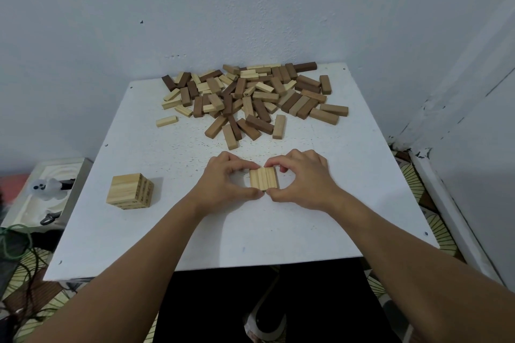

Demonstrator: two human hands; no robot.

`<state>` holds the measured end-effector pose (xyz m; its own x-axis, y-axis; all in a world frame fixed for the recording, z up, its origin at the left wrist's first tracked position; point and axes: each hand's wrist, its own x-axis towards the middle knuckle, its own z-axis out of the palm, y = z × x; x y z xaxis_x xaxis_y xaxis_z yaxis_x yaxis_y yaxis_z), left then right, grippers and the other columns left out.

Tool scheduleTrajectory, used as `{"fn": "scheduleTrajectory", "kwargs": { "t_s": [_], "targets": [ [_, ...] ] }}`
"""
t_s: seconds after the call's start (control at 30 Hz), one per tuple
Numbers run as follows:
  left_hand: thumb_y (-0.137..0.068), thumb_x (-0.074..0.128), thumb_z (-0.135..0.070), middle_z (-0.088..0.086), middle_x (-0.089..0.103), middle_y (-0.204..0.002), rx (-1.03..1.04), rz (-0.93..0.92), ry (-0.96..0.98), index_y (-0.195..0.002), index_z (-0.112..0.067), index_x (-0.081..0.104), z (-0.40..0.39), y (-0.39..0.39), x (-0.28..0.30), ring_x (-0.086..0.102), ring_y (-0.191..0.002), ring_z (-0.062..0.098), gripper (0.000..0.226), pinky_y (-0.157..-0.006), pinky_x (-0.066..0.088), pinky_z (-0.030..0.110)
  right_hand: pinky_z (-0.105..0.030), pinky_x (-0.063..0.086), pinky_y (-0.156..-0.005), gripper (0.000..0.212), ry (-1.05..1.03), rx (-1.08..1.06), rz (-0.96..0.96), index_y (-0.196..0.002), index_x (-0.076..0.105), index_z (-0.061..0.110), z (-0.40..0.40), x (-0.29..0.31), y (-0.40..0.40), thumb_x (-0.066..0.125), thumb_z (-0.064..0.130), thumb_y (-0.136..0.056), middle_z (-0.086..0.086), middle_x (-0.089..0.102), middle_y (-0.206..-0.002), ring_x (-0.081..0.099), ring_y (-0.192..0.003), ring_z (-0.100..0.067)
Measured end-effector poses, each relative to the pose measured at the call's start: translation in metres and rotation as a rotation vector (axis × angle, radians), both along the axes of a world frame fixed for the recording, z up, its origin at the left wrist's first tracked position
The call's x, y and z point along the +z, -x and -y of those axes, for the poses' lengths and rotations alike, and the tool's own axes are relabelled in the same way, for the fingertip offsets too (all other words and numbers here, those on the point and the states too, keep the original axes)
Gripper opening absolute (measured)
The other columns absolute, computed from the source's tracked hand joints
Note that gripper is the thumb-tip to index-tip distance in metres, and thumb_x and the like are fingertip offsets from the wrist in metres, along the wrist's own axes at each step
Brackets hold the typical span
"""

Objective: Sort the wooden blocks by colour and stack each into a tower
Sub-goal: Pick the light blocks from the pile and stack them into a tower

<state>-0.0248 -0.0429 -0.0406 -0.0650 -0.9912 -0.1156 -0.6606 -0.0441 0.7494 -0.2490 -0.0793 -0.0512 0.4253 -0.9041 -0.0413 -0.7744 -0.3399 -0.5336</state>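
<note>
**Both hands pinching a row of three light blocks, centre of table**

Forearms enter from the lower corners of the frame and meet at centre. Left hand point(227, 179) and right hand point(302, 178) close around a row of three light blocks point(263, 179) lying side by side, touching, flat on the white table point(334, 203). Fingers of each hand are curled: forefingers press the far ends of the row, thumbs press the near edge, and the two thumb tips almost meet just below the blocks. The row is pinched from both sides, left hand on its left flank, right hand on its right flank.

Left of centre, well apart from the hands, stands a finished light tower point(130, 191), several layers high, square in plan, layers crossing.

Upper centre of the frame: loose pile point(248, 95) of light, mid-brown and dark-brown blocks, unsorted, many overlapping, spread along the far edge of the table against the pale wall point(250, 8). A single light block point(166, 121) lies apart at the pile's lower left.

Left edge of frame, beside the table: a white box point(41, 192) holding small objects, not identifiable. Green cord point(16, 242) below it. Patterned floor covering point(434, 203) at right.
</note>
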Motion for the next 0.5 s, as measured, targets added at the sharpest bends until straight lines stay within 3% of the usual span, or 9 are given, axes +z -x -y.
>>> {"fn": "scheduleTrajectory", "kwargs": {
  "t_s": [0.17, 0.23, 0.37, 0.5],
  "targets": [
    [-0.064, 0.097, -0.041, -0.01, 0.053, -0.104, -0.028, 0.002, 0.013, -0.119, -0.043, 0.073, 0.001, -0.002, 0.015, 0.053, -0.103, 0.012, 0.06, -0.09, 0.047, 0.033, -0.034, 0.024, -0.092, 0.057, -0.022, -0.02, 0.078, -0.126, 0.056, 0.05, -0.004, 0.011, -0.005, 0.077, 0.056, -0.074, 0.018, 0.05, -0.103, 0.039, -0.11, -0.012],
    [-0.066, 0.096, -0.042, -0.009, 0.052, -0.102, -0.054, 0.024, 0.059, -0.12, -0.043, 0.073, 0.001, -0.009, 0.027, 0.052, -0.099, 0.012, 0.058, -0.09, 0.049, 0.038, -0.033, 0.024, -0.092, 0.056, 0.002, -0.026, 0.135, -0.122, 0.058, 0.049, -0.007, 0.019, -0.013, 0.074, 0.056, -0.069, 0.017, 0.049, -0.103, 0.04, -0.107, -0.012],
    [-0.069, 0.092, -0.047, -0.01, 0.049, -0.104, -0.093, 0.1, 0.126, -0.12, -0.049, 0.071, -0.001, -0.038, 0.056, 0.048, -0.109, 0.02, 0.056, -0.098, 0.048, 0.046, -0.033, 0.026, -0.097, 0.055, 0.067, -0.017, 0.232, -0.123, 0.061, 0.045, -0.011, 0.039, -0.037, 0.078, 0.054, -0.071, 0.015, 0.049, -0.104, 0.041, -0.107, -0.01],
    [-0.07, 0.093, -0.047, -0.009, 0.049, -0.106, -0.074, 0.154, 0.153, -0.12, -0.052, 0.07, -0.015, -0.081, 0.089, 0.043, -0.115, 0.017, 0.056, -0.101, 0.042, 0.039, -0.035, 0.03, -0.101, 0.056, 0.116, 0.017, 0.327, -0.122, 0.062, 0.045, -0.019, 0.055, -0.08, 0.075, 0.056, -0.068, 0.017, 0.049, -0.105, 0.043, -0.11, -0.009]
  ]
}}
